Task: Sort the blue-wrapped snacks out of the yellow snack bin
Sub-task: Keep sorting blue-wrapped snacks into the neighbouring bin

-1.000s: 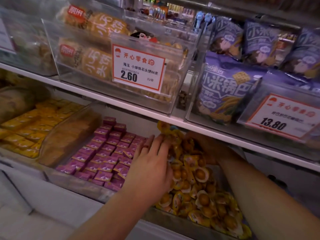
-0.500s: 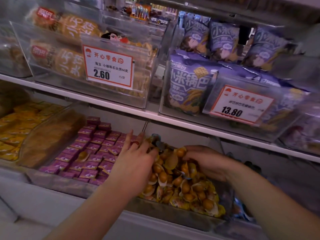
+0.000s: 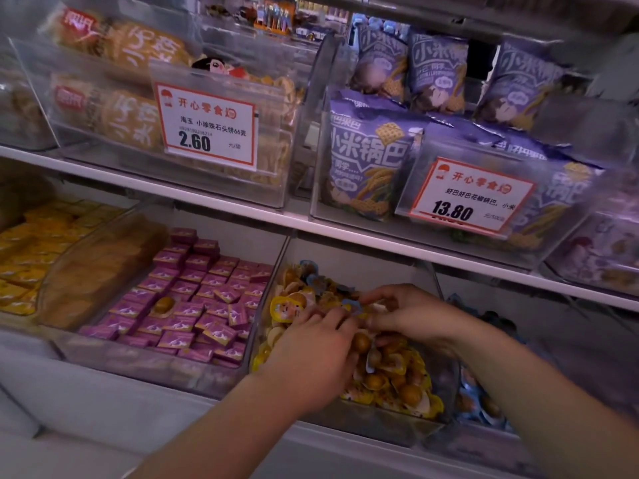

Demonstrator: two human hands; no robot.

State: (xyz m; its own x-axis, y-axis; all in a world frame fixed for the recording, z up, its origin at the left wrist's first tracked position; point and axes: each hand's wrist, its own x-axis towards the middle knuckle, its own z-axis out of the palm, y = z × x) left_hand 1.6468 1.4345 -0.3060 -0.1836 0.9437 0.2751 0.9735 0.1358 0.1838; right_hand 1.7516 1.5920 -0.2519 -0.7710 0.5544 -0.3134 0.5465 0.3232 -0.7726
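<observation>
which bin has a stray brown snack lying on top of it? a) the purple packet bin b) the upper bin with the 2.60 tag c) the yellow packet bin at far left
a: a lone brown snack sits on the purple packets, left of the yellow snack bin both hands are in.

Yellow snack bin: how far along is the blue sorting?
Early to midway, by the look of it. Done: blue-wrapped snacks already lie in the bin to the right. In hand: both hands are in the yellow snack bin, the right hand and left hand working around a blue-edged wrapper; whether either grips it is unclear. Left: more blue-edged wrappers show at the back of the pile.
</observation>
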